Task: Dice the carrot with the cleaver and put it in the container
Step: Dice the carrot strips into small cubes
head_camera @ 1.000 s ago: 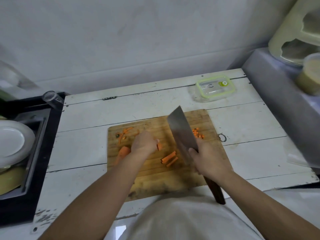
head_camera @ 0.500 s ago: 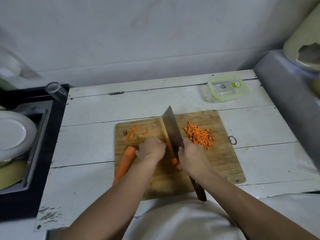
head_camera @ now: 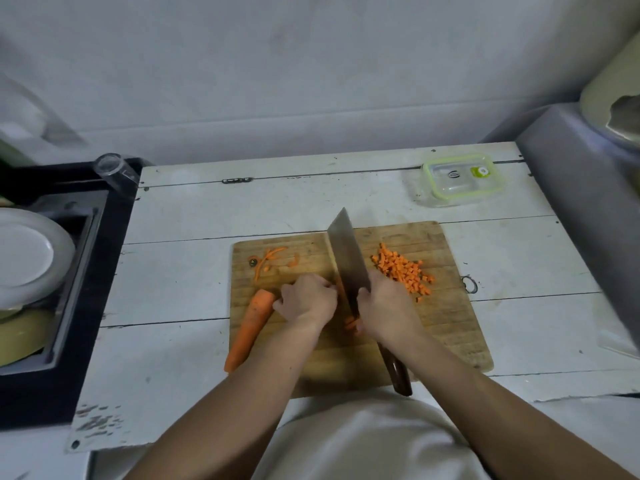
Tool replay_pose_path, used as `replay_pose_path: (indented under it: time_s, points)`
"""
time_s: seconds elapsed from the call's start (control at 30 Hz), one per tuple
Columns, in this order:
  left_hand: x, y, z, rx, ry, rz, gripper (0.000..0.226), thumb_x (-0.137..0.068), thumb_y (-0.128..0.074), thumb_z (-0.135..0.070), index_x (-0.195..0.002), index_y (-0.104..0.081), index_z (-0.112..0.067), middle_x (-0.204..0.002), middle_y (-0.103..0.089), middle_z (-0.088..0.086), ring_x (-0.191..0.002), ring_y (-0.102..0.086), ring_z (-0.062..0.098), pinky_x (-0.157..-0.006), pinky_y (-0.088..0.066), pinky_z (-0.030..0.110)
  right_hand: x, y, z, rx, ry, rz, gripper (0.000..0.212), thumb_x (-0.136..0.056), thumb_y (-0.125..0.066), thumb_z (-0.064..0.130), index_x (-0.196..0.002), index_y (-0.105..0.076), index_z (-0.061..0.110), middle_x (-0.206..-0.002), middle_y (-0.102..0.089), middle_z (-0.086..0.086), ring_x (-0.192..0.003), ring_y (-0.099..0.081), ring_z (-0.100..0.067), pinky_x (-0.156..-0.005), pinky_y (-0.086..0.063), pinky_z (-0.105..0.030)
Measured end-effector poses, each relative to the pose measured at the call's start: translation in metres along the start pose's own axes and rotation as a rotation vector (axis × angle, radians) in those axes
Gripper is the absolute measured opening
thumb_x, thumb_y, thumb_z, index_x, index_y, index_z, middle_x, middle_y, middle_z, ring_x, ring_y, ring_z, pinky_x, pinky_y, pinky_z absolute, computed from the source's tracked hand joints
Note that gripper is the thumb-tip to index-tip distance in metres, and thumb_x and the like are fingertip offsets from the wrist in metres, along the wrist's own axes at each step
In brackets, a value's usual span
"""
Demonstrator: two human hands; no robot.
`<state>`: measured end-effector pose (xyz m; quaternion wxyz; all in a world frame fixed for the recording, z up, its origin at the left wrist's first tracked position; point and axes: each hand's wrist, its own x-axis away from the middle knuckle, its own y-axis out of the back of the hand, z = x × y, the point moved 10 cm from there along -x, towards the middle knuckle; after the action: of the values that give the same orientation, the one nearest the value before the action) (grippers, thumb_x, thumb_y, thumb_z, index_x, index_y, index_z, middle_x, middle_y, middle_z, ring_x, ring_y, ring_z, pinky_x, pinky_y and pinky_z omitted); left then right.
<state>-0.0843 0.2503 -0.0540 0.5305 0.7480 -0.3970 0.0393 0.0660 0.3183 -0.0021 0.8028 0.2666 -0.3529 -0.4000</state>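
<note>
on a wooden cutting board (head_camera: 450,327), the left hand (head_camera: 306,301) curls its fingers over carrot strips (head_camera: 350,323) to steady them while the right hand (head_camera: 386,306) grips the cleaver (head_camera: 346,258); diced carrot (head_camera: 401,271) is heaped clear of the blade, the uncut carrot (head_camera: 249,329) waits left, the lidded container (head_camera: 460,180) behind

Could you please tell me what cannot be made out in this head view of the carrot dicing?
- Carrot sticks being cut: mostly hidden in the head view under the left hand and cleaver.
- Cleaver handle: its middle is covered by the right hand.
- Container: its lid is on, contents unreadable.
- Sink items: cut off by the left edge.
</note>
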Motion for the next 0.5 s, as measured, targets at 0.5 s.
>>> replay_pose_path:
  time_s: [0.5]
  points:
    - [0.076,-0.005,0.009,-0.523,-0.676,-0.263,0.023,-0.096,-0.059,-0.041,-0.109,-0.068,-0.024,-0.106,-0.066,-0.002,-0.103,-0.059,0.02,-0.092,-0.043,0.039,0.03,0.057,-0.068,-0.245,-0.114,0.022,0.016,-0.103,-0.045,0.016,-0.117,-0.053,0.019,-0.061,-0.069,-0.009,-0.046,-0.066,-0.019,-0.044,-0.049,-0.024]
